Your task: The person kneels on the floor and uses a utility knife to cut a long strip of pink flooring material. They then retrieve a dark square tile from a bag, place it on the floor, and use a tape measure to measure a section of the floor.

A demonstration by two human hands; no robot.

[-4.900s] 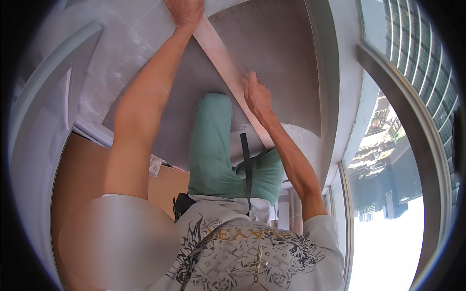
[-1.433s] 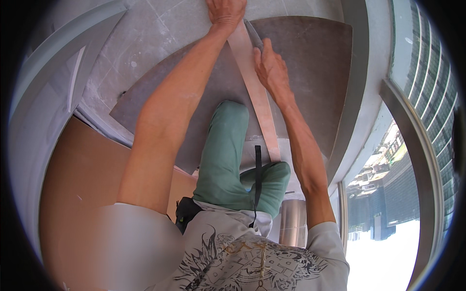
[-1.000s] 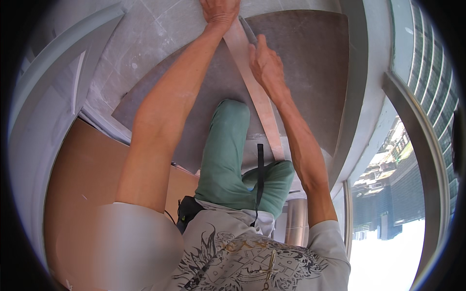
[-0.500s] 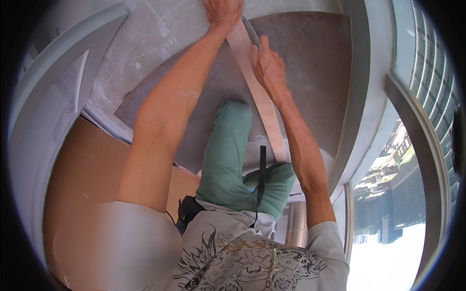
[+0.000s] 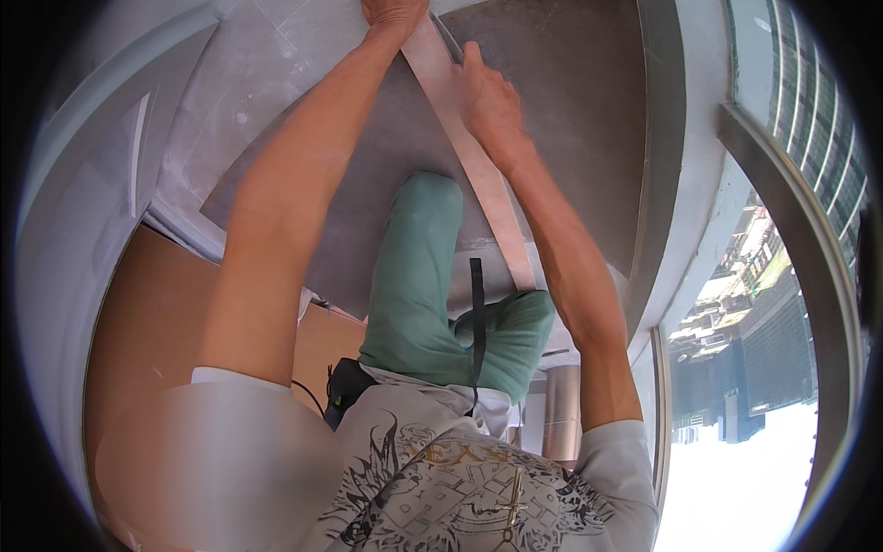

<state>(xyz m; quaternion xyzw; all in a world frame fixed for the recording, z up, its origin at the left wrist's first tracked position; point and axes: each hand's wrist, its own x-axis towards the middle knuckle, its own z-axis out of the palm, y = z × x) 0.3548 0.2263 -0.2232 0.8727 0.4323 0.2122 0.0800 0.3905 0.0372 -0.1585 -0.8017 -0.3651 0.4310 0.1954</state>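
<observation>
Long flat straightedge of pale pinkish wood or metal (image 5: 464,152) lies across a large dark grey square floor tile (image 5: 570,120), running from the top of the view down to the person's bent knee in green trousers (image 5: 432,276). The left hand (image 5: 394,11) presses on its far end, at the upper edge of the picture; the fingers there are cut off by the frame, so I cannot tell how they are set. The right hand (image 5: 492,101) rests on the right edge of the strip near its middle, fingers stretched forward and laid flat, pressing and not closed around anything.

I judge the strip to be stiff and rather light, and its smooth face may slide easily on the tile, so it needs pressure from above at two places well apart, as both hands give now. The tile looks heavy, rigid and brittle at its corners; it is best held by two opposite edges. Under it is a lighter grey tiled floor (image 5: 248,83), with a brown board (image 5: 156,313) at the left and a window frame (image 5: 791,230) at the right.
</observation>
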